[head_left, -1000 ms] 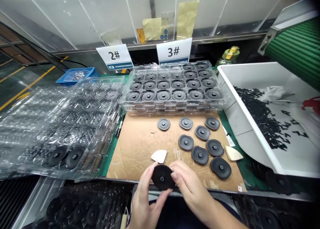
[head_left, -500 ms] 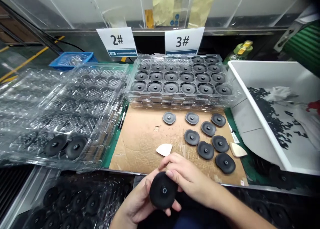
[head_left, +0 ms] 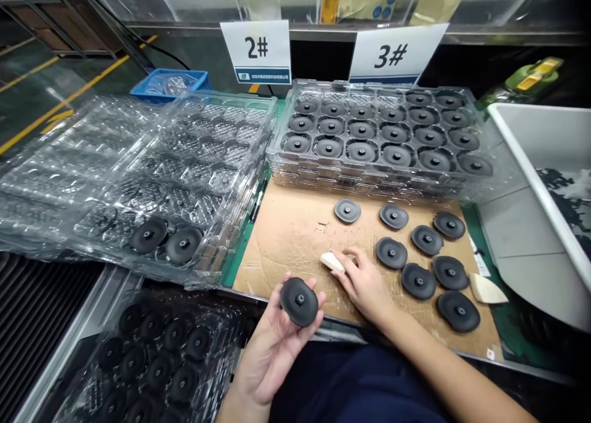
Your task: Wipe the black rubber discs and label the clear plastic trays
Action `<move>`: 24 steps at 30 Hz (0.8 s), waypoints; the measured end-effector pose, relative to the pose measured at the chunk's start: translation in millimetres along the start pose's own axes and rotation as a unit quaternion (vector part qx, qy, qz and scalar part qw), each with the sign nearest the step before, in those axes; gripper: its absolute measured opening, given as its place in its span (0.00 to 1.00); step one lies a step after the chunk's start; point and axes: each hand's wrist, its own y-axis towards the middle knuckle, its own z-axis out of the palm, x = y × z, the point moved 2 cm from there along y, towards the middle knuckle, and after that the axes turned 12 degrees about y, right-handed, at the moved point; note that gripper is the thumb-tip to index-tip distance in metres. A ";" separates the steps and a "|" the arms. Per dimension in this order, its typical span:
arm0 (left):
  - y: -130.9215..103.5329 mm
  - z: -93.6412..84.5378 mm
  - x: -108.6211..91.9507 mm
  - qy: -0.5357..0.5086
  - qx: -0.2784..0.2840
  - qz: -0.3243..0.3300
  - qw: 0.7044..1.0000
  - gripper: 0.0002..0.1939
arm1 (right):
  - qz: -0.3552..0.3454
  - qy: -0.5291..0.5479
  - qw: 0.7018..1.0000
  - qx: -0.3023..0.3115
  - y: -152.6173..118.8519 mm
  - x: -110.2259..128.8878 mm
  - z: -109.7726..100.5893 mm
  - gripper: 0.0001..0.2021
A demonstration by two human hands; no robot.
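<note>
My left hand [head_left: 277,343] grips a round black plastic disc [head_left: 299,302] by its edges, the small raised hub facing up, above the front edge of the cardboard sheet [head_left: 281,244]. My right hand [head_left: 362,281] pinches a white wedge-shaped sponge [head_left: 332,262] between thumb and fingers, low over the cardboard. To the right of that hand lie several loose black discs [head_left: 391,252], hubs up. A second cream wedge sponge [head_left: 487,289] rests at the cardboard's right edge.
Behind the cardboard stands a stack of clear trays [head_left: 383,180] holding many discs. More clear trays [head_left: 175,158] lie to the left, with two discs in front. At lower left is another filled tray [head_left: 152,367]. A white bin [head_left: 535,195] stands at right, a blue basket [head_left: 207,78] at back left.
My right hand has left the disc and picked up the white sponge from the cardboard. My left hand keeps the disc, now alone. The view has shifted, so the scene sits further right.
</note>
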 end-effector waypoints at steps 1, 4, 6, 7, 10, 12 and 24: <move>0.7 0.4 -0.1 -0.002 -0.012 0.008 1.000 0.25 | 0.006 0.038 0.999 -0.006 -0.5 3.5 -3.7 0.17; 2.8 3.2 1.5 -0.008 -0.043 0.026 0.999 0.23 | 0.021 0.135 0.990 -0.029 -13.8 11.9 -8.9 0.15; 4.2 6.6 3.4 -0.005 -0.053 0.029 0.998 0.23 | 0.008 0.161 0.987 -0.015 -27.0 13.6 -5.9 0.15; 4.9 8.9 4.4 0.000 -0.054 0.031 0.998 0.24 | -0.001 0.168 0.986 0.004 -31.9 13.8 -4.3 0.15; 7.0 18.6 7.5 0.018 -0.048 0.034 0.998 0.25 | 0.002 0.194 0.980 0.038 -32.3 19.3 -11.1 0.15; 8.4 26.4 10.7 0.040 -0.050 0.040 0.997 0.26 | 0.028 0.224 0.974 0.010 -23.6 32.6 -28.8 0.15; 10.4 57.8 33.2 0.173 -0.102 0.014 0.979 0.20 | -0.050 0.261 0.963 0.047 -21.1 98.5 -100.1 0.15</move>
